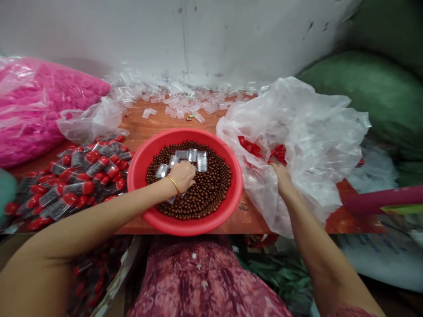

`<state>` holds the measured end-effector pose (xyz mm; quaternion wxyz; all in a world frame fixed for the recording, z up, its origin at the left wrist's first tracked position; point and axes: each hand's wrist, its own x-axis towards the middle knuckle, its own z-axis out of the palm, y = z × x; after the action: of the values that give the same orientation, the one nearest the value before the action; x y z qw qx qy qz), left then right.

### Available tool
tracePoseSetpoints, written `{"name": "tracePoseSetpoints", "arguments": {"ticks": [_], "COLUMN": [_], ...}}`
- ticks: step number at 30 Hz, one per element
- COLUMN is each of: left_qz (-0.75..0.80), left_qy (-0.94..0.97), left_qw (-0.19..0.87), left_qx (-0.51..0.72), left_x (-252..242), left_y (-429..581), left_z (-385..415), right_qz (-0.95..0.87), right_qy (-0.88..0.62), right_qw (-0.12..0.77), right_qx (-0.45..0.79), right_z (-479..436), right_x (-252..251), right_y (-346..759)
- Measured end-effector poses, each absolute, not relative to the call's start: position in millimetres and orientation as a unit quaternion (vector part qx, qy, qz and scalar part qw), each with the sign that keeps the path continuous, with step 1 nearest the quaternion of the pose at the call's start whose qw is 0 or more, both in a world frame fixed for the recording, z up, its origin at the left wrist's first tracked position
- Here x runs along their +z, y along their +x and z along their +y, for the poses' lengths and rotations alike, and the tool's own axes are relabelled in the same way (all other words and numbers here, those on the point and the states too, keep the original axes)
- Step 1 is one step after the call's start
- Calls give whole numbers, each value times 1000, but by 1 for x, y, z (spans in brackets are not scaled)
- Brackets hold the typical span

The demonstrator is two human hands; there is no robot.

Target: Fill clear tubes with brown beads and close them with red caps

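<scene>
A red plastic basin point(135, 185) holds many small round brown beads point(211, 189). Several clear plastic boxes point(202, 161) lie on top of the beads. My left hand point(183, 175), with a gold bracelet at the wrist, is down among the beads and boxes. Its fingers are curled, and what they hold is hidden beneath the hand. To the right, my right hand point(281, 176) reaches into the mouth of a translucent plastic bag point(307, 119). Red pieces point(278, 152) show inside the bag just beyond that hand, whose fingertips are out of sight.
Left of the basin is a pile of clear containers with red caps point(76, 180). A bag of pink pieces point(42, 105) sits behind it. Loose clear plastic pieces point(185, 102) are scattered along the wall. Large green sacks point(370, 92) stand at right.
</scene>
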<state>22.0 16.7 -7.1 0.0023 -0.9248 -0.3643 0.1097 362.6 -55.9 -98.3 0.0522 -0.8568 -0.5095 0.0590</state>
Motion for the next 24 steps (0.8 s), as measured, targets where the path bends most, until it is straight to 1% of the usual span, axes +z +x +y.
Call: {"name": "tracePoseSetpoints", "arguments": {"ticks": [3, 8, 10, 11, 15, 16, 17, 20, 21, 22, 24], "left_qz": [-369, -251, -224, -219, -253, -263, -270, -300, -310, -320, -339], "left_qy": [-920, -951, -955, -959, -957, -954, -951, -940, -935, -927, -890], "left_qw": [21, 106, 116, 96, -58, -83, -98, -131, -147, -179, -302], "left_qx": [128, 144, 157, 155, 126, 120, 113, 92, 86, 74, 34], "left_x": [-17, -22, -28, -31, -43, -44, -45, -45, -45, -46, -46], "left_y": [24, 14, 21, 28, 59, 65, 70, 72, 69, 66, 56], "left_z": [27, 18, 9, 5, 0, 2, 5, 16, 21, 25, 32], "right_qz": [-503, -492, -484, -480, -478, -477, -463, -361, -327, -303, -273], "right_qy": [-862, -869, -873, -875, -876, -875, -875, -851, -837, -827, -795], "right_qw": [23, 21, 23, 25, 39, 60, 112, 345, 400, 436, 500], "right_qx": [52, 46, 49, 51, 57, 66, 85, 164, 179, 187, 207], "right_z": [-59, -60, -59, -59, -58, -57, -56, -55, -56, -57, -63], "right_x": [-99, -101, -102, -102, -100, -99, -98, -96, -94, -92, -86], "right_y": [361, 358, 357, 356, 357, 358, 359, 365, 366, 367, 367]}}
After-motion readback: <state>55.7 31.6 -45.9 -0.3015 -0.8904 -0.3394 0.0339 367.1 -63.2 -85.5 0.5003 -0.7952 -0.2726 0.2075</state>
